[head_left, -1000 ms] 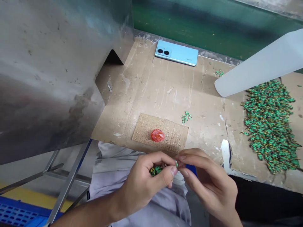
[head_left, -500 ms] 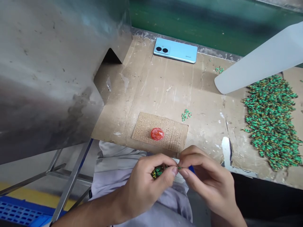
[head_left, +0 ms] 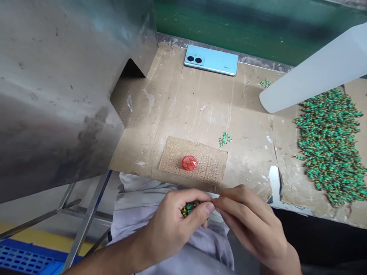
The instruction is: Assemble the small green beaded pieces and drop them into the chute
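Note:
My left hand (head_left: 172,225) is curled over my lap and cups a bunch of small green and yellow parts (head_left: 187,208) in its palm. Its thumb and forefinger meet the fingertips of my right hand (head_left: 252,225), which pinches at the same spot; whatever is between the fingertips is hidden. Just beyond the hands, near the bench edge, lies a small perforated cardboard pad (head_left: 193,160) with a red round piece (head_left: 189,163) on it. A large heap of the green parts (head_left: 329,141) lies on the bench at the right.
The cardboard-covered bench (head_left: 186,110) carries a light blue phone (head_left: 211,63) at the back, a few stray green parts (head_left: 225,139) and a white plastic chute (head_left: 315,74) above the heap. A big metal housing (head_left: 57,88) fills the left. A blue crate (head_left: 20,259) sits low left.
Both hands have drifted slightly lower and closer together; the green part seen between the fingertips earlier is now covered by them. The rest of the bench is unchanged.

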{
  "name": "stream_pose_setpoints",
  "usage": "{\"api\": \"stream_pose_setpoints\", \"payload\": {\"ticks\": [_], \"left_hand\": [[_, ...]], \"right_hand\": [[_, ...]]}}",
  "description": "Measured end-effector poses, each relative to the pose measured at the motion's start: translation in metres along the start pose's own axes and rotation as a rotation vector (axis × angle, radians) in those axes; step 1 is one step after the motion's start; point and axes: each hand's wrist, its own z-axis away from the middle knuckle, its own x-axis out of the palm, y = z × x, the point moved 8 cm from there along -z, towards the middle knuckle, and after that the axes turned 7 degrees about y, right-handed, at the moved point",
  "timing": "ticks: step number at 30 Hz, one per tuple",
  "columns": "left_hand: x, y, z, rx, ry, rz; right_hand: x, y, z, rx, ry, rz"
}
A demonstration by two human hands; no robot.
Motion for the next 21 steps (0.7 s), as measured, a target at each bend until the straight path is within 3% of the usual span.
{"api": "stream_pose_setpoints", "payload": {"ticks": [5,11,15,21], "left_hand": [[0.0,-0.002,-0.004,-0.034,-0.04,0.01],[0.005,0.011,-0.004,0.092,-0.081,-0.066],[0.009,0.015,-0.002,0.128,-0.128,-0.077],[0.009,0.012,-0.004,0.099,-0.12,-0.087]], "right_hand": [[0.004,0.0,-0.005,0.048,-0.014,-0.105],[0.0,0.004,0.001,0.141,-0.01,-0.197],[-0.001,0.005,0.004,0.154,-0.096,-0.167],[-0.005,0.004,0.002,0.116,-0.056,-0.064]]}}
